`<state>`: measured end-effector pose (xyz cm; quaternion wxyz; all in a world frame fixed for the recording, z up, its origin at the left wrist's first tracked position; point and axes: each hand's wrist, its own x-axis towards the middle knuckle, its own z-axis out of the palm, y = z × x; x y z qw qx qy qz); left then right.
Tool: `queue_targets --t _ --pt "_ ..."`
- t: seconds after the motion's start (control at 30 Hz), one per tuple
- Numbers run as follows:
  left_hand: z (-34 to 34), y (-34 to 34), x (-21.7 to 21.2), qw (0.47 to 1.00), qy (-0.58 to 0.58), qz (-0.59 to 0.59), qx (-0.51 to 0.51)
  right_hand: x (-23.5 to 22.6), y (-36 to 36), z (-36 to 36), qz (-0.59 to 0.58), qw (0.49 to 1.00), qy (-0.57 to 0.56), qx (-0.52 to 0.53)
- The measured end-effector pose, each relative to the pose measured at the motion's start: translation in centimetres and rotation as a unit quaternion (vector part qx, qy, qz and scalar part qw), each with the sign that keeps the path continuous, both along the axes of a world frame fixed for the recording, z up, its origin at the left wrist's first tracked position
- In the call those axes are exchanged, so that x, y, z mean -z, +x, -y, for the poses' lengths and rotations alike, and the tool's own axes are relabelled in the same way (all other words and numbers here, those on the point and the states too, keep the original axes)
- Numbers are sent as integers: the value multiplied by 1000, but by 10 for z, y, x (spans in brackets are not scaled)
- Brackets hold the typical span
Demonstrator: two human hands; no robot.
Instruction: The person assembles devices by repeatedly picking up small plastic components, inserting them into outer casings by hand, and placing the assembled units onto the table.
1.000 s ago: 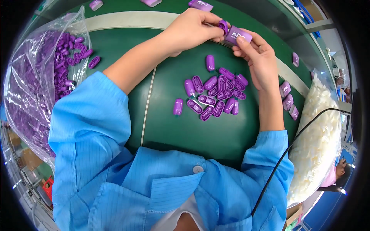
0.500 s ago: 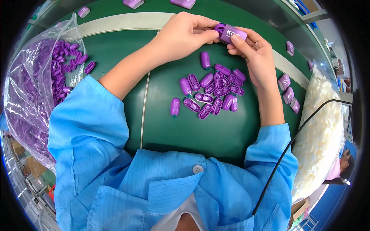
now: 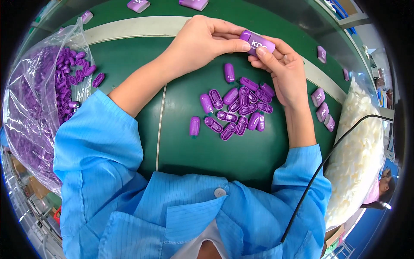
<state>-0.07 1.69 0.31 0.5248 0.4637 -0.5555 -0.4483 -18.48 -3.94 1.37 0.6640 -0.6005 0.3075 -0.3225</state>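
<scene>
Head view: the work surface is a green table [image 3: 215, 153], crossed by a thin pale seam [image 3: 160, 125] and edged on its far side by a curved pale strip [image 3: 133, 28]. Beyond the strip more green surface carries purple cases, one [image 3: 139, 5] far left and another [image 3: 321, 54] far right. A loose heap of purple caps [image 3: 244, 96] lies mid-table, some hollow side up. The left hand [image 3: 199, 42] pinches the purple cap [image 3: 246, 36] at the left end of a case [image 3: 262, 45] between thumb and fingers; the right hand [image 3: 284, 71] grips the case's body, thumb on its near face. Both are held up at the table's far side, above the heap.

On the left a clear bag [image 3: 26, 116] spills more caps; on the right stands a bag of white pieces [image 3: 355, 159], with a black cable [image 3: 308, 190] running in front of it. A metal frame [image 3: 354, 20] rises far right.

The right hand's other fingertips are hidden behind the case, and the cap's inside cannot be seen. The farthest cases are cut off by the upper edge. Room clutter at both rims is bent and small; a person [image 3: 384, 185] at the right is partly hidden.
</scene>
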Motion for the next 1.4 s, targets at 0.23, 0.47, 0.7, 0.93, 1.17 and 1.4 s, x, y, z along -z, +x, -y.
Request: queue_targets --t 0.23,0.47,0.7,0.93,1.17,1.4 --pt "-2 -5 3 1000 -8 5 -13 -4 1 -6 -11 999 -45 24" --pt "-19 -20 -8 963 -106 232 -91 1 5 -15 -22 988 -144 57" --pt "-32 -37 -7 891 -160 387 -173 7 18 -32 -18 970 -208 123" --pt "-6 -27 -9 902 -153 373 -154 11 18 -14 -10 972 -192 134" --pt "-5 -41 -6 849 -177 460 -191 10 18 -15 8 972 -180 150" --pt "30 2 -5 933 -87 310 -160 2 -3 49 -211 901 -352 140"
